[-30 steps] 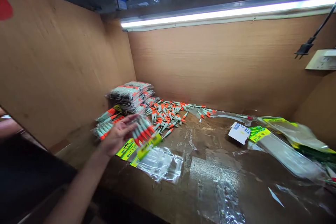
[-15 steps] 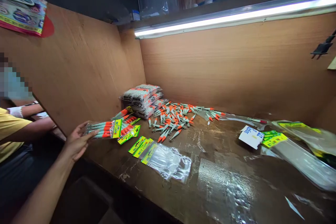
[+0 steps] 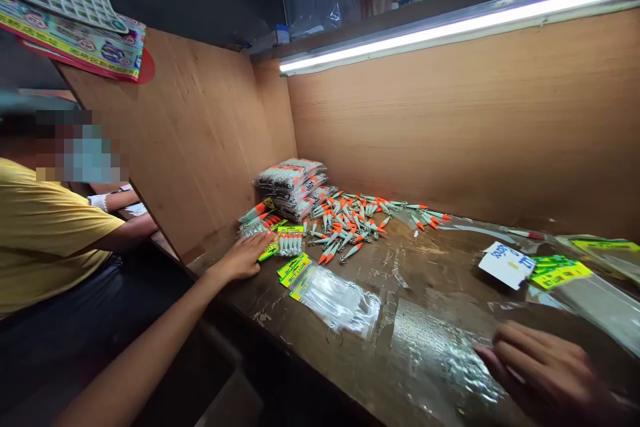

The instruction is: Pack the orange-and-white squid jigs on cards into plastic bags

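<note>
My left hand (image 3: 243, 257) rests with its fingers stretched out over a heap of filled lure packets at the left of the bench. Against its fingertips lies one clear packet of lures (image 3: 290, 241) with a yellow-green header card. To the right are loose squid lures (image 3: 350, 220), pale with orange ends and metal hooks. Flat clear bags (image 3: 335, 297) with "BCT LURE" headers lie in front of the heap. At the lower right, my right hand (image 3: 550, 367) is above the bench, fingers loosely bent and thumb apart. I see nothing in it; its palm side is hidden.
Stacked bulk packs of lures (image 3: 293, 180) stand in the back left corner. On the right are a white card (image 3: 507, 265) and more header bags (image 3: 563, 271). A wooden partition (image 3: 200, 133) separates me from a person in a yellow shirt (image 3: 50, 233).
My left hand has set the held lure packet down on the heap and let go. My right hand has come into view at lower right. The view has swung left.
</note>
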